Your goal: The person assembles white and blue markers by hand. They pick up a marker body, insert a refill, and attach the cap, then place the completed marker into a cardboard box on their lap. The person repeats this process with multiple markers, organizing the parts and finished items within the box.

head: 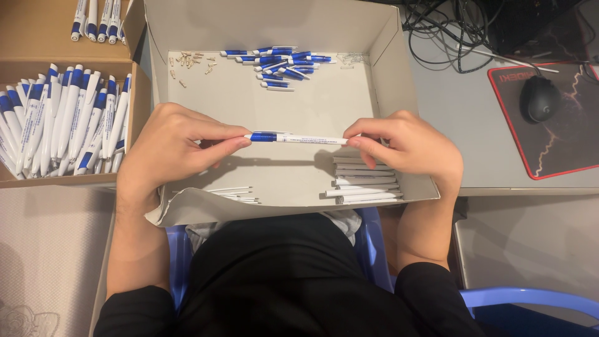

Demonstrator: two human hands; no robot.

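A white pen with a blue grip end (298,138) lies level between my two hands, over a shallow white cardboard tray (387,75). My left hand (175,146) pinches its blue end. My right hand (409,146) pinches its white end. Under my right hand lies a row of white pen barrels (365,181). Thin white refills (234,195) lie near the tray's front left. At the tray's back sit a heap of blue pen caps (281,65), small tan bits (187,62) and tiny springs (352,59).
A brown cardboard box (140,103) at the left holds several finished blue-and-white pens (62,122). On the grey desk at the right are a black mouse (540,98) on a red-edged mouse pad (561,143) and tangled black cables (449,31). I sit on a blue plastic chair (530,299).
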